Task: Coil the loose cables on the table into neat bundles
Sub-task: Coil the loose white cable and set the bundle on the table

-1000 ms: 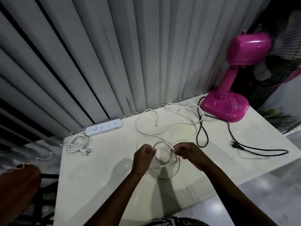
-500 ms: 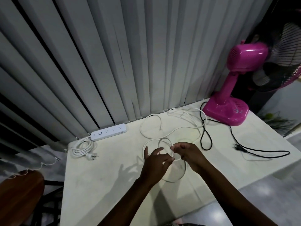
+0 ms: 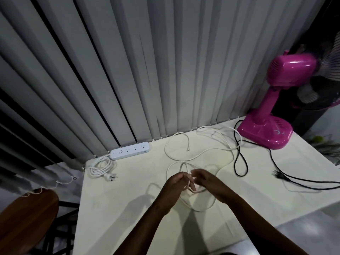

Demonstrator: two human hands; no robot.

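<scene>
Grey vertical blinds back a cream table. Left hand and right hand meet at mid-table, fingers curled, pinching the thin white cable over its half-made coil. If either pinch slackens, the springy loops will likely splay open.

We're counting 2 hands, left hand & right hand; 1 loose white cable; 1 black fan cord; 1 pink fan; 1 white power strip w/ 1 coiled lead; 1 table.
</scene>
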